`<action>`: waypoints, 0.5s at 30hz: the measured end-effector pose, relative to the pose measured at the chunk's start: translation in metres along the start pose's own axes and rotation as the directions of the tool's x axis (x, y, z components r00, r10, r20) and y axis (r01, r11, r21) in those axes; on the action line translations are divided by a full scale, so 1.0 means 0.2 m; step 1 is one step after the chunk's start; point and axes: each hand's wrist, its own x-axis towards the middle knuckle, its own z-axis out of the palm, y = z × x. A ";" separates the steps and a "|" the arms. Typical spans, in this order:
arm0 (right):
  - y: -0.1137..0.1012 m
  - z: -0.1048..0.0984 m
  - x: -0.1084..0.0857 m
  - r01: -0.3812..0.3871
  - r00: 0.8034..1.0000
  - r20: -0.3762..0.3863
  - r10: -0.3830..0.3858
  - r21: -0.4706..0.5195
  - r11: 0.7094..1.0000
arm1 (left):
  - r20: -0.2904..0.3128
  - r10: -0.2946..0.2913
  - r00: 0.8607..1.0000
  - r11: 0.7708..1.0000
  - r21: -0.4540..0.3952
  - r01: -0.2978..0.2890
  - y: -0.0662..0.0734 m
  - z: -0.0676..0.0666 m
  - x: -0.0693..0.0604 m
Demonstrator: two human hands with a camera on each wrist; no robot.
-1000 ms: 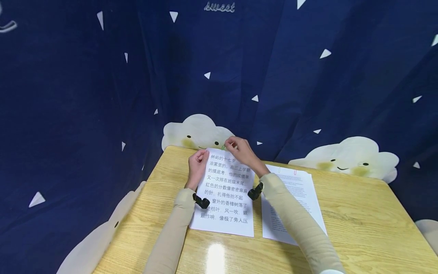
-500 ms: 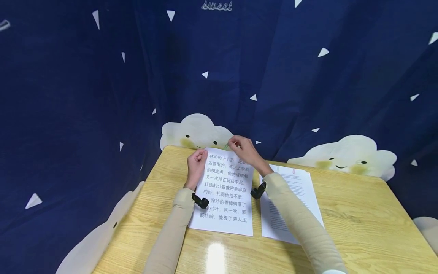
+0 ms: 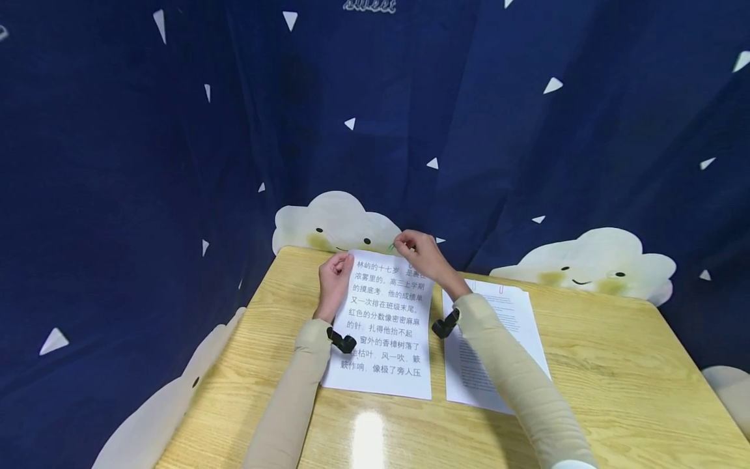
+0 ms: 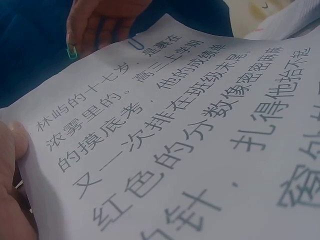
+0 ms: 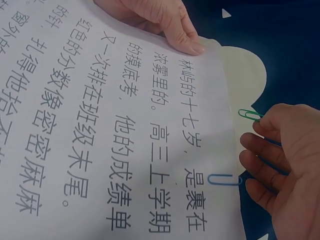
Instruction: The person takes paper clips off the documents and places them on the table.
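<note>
My left hand [image 3: 335, 283] pinches the upper left edge of a sheet of paper [image 3: 387, 326] with large printed characters, its thumb lying on the front face. Between thumb and index finger my right hand [image 5: 295, 155] pinches a green paper clip [image 5: 248, 115], the other fingers loosely bent. In the right wrist view the clip is just off the sheet's top edge, apart from it. A blue paper clip [image 5: 223, 179] is fixed on that same edge, nearer the sheet's right corner. The left wrist view shows both the green clip [image 4: 72, 51] and the blue clip [image 4: 136, 44].
To the right on the wooden table [image 3: 609, 365] lies a sheet with small print [image 3: 498, 326], partly under my right forearm. A pink clip [image 3: 500, 289] and a pale clip [image 3: 474, 286] sit at its top edge. A dark blue curtain [image 3: 375, 156] hangs behind the table.
My right hand has shifted slightly rightward along the sheet's top edge with the green paper clip, uncovering more print. My left hand keeps its hold. The head view has tilted a little.
</note>
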 end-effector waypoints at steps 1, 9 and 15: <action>0.00 0.00 0.00 -0.001 1.000 0.001 0.001 0.001 1.000 | -0.003 -0.003 1.000 1.000 -0.003 0.003 0.00 0.00 0.00; 0.05 -0.05 -0.05 -0.022 1.000 -0.019 0.022 -0.004 1.000 | -0.006 -0.031 0.999 1.000 -0.005 0.031 0.01 0.00 0.00; 0.07 -0.07 -0.07 -0.035 0.998 -0.046 0.035 -0.005 0.999 | 0.002 -0.025 1.000 1.000 -0.002 0.025 0.01 0.00 -0.01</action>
